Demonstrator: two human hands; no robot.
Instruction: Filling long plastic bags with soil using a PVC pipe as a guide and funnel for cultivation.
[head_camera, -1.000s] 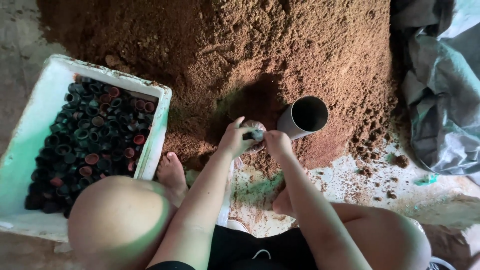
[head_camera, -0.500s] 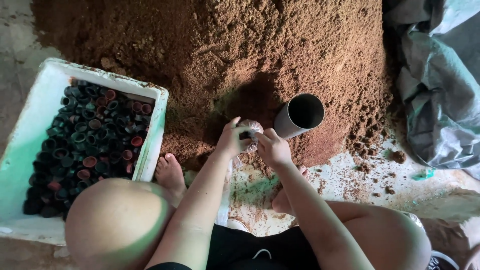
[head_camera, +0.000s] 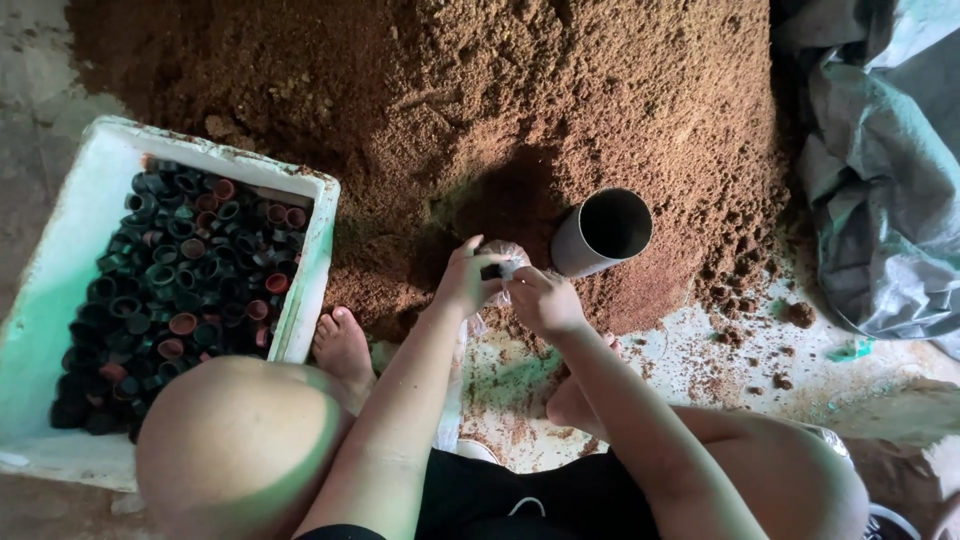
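Note:
My left hand (head_camera: 466, 280) and my right hand (head_camera: 543, 300) meet at the foot of a big pile of brown soil (head_camera: 450, 110). Between them they pinch a small clear plastic bag (head_camera: 503, 256) with something dark at its mouth. Just right of the bag a grey pipe section (head_camera: 600, 232) lies half sunk in the soil, its open end facing up. My knees and a bare foot (head_camera: 342, 345) frame the lower view.
A white foam box (head_camera: 70, 230) at the left holds several small black and reddish cups (head_camera: 180, 290). A crumpled grey tarpaulin (head_camera: 880, 180) lies at the right. Loose soil crumbs dot the pale floor (head_camera: 700, 370).
Both hands stay on the small bag beside the pipe; the fingers shift slightly. The camera view has drifted a little.

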